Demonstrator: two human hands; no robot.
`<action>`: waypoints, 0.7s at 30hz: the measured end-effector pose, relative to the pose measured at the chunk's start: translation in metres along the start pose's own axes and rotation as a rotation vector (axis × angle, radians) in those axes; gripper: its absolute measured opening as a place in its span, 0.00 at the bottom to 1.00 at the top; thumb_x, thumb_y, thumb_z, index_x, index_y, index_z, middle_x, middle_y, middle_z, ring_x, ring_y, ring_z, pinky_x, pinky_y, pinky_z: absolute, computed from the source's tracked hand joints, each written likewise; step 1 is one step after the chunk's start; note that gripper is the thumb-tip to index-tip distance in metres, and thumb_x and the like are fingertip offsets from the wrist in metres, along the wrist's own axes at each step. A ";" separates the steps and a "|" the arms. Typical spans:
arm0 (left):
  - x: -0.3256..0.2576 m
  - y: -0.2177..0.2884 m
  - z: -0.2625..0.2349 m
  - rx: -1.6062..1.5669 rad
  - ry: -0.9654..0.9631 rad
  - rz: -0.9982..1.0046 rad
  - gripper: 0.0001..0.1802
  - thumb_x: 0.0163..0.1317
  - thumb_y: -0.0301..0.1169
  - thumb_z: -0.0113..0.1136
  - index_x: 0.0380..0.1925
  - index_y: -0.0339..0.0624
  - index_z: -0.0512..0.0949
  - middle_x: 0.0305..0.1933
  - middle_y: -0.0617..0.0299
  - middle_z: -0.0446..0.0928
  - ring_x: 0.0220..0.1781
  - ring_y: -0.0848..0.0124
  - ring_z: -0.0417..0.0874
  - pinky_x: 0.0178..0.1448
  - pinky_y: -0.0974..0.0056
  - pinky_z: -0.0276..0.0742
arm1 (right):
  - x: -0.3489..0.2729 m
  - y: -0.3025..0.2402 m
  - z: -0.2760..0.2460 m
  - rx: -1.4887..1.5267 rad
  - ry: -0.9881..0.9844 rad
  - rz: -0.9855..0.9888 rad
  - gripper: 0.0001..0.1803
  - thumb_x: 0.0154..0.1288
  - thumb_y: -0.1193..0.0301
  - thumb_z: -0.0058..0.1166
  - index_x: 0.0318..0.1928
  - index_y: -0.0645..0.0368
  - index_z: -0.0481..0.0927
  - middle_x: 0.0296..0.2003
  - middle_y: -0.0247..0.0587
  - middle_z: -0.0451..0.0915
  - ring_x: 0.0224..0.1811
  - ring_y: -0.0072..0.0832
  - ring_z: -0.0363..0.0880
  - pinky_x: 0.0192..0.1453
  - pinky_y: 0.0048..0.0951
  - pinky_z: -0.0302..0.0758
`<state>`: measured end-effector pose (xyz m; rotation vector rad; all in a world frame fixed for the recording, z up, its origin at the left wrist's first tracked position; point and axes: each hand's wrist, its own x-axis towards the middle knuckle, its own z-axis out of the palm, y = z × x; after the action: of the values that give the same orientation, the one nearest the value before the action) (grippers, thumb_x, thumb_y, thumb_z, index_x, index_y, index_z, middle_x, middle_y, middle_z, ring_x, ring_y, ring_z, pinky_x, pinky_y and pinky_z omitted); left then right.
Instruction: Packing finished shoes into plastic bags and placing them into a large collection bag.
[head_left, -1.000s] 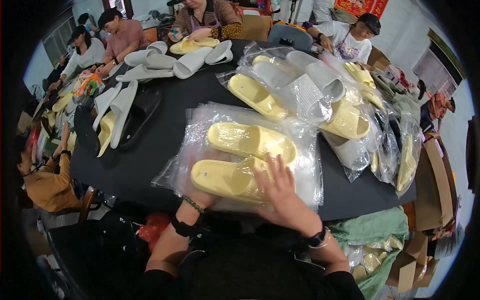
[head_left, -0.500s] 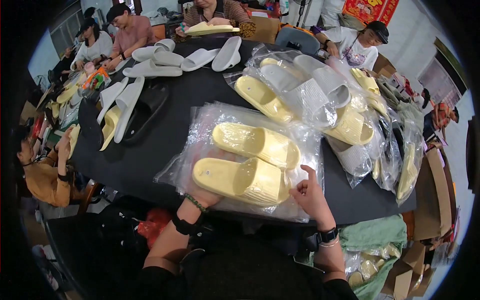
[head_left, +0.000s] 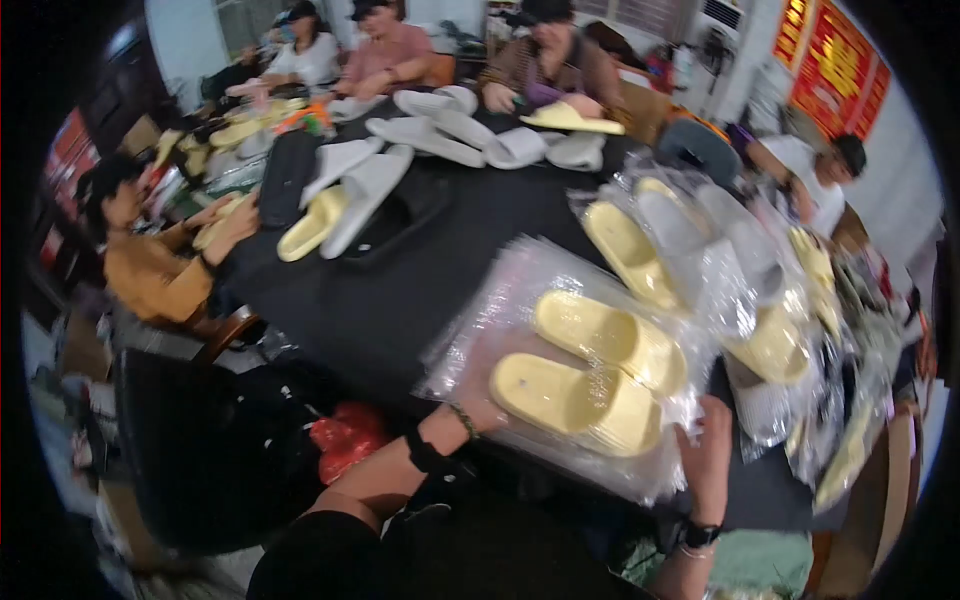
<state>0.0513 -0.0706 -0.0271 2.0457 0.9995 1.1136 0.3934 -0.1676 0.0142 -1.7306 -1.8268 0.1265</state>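
Observation:
A pair of pale yellow slide slippers [head_left: 545,392] lies side by side on a stack of clear plastic bags [head_left: 480,325] at the table's near edge; clear film shines over them. My left hand [head_left: 482,413] is at the heel end of the nearer slipper, its fingers hidden under the slipper and film. At the strap end, my right hand [head_left: 708,450] has its fingers bent round the edge of the plastic bag, somewhat blurred.
Bagged yellow and grey slippers [head_left: 690,245] are heaped at the right. Loose grey slippers [head_left: 430,138] and a black slipper [head_left: 400,215] lie across the dark table [head_left: 340,310]. Several people sit around it; a person in an orange top [head_left: 160,255] is at the left. A black chair [head_left: 170,450] stands near left.
The view has swung left, shifting the scene rightward. My right hand's raised index finger has come down to the bag's edge. My left hand stays by the nearer slipper's heel.

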 end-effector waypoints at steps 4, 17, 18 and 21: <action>-0.007 0.003 -0.009 0.338 0.086 0.191 0.25 0.47 0.44 0.73 0.45 0.49 0.81 0.46 0.59 0.80 0.49 0.58 0.79 0.52 0.57 0.74 | 0.036 -0.017 0.000 0.174 0.009 -0.006 0.31 0.69 0.73 0.57 0.69 0.63 0.62 0.68 0.55 0.66 0.68 0.47 0.68 0.65 0.43 0.70; -0.038 -0.040 0.021 0.538 -0.014 0.100 0.30 0.67 0.52 0.52 0.67 0.57 0.69 0.71 0.55 0.68 0.73 0.57 0.65 0.78 0.49 0.57 | 0.039 0.036 0.084 0.014 -0.221 -0.092 0.38 0.80 0.59 0.33 0.77 0.70 0.38 0.78 0.64 0.37 0.81 0.53 0.35 0.81 0.45 0.37; -0.038 -0.041 0.018 0.542 -0.006 0.098 0.30 0.67 0.52 0.52 0.67 0.57 0.69 0.71 0.55 0.68 0.73 0.57 0.65 0.78 0.49 0.57 | 0.039 0.034 0.083 0.015 -0.222 -0.101 0.38 0.80 0.59 0.33 0.77 0.70 0.38 0.78 0.64 0.37 0.81 0.53 0.35 0.81 0.45 0.37; -0.035 -0.045 0.000 0.592 0.007 0.174 0.28 0.68 0.47 0.54 0.66 0.55 0.70 0.70 0.51 0.68 0.73 0.57 0.66 0.78 0.52 0.57 | 0.038 0.033 0.083 0.031 -0.197 -0.070 0.37 0.80 0.60 0.33 0.77 0.70 0.38 0.78 0.64 0.36 0.81 0.53 0.35 0.81 0.45 0.38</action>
<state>0.0238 -0.0756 -0.0774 2.6371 1.2877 0.9853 0.3836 -0.1004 -0.0542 -1.6808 -2.0126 0.3057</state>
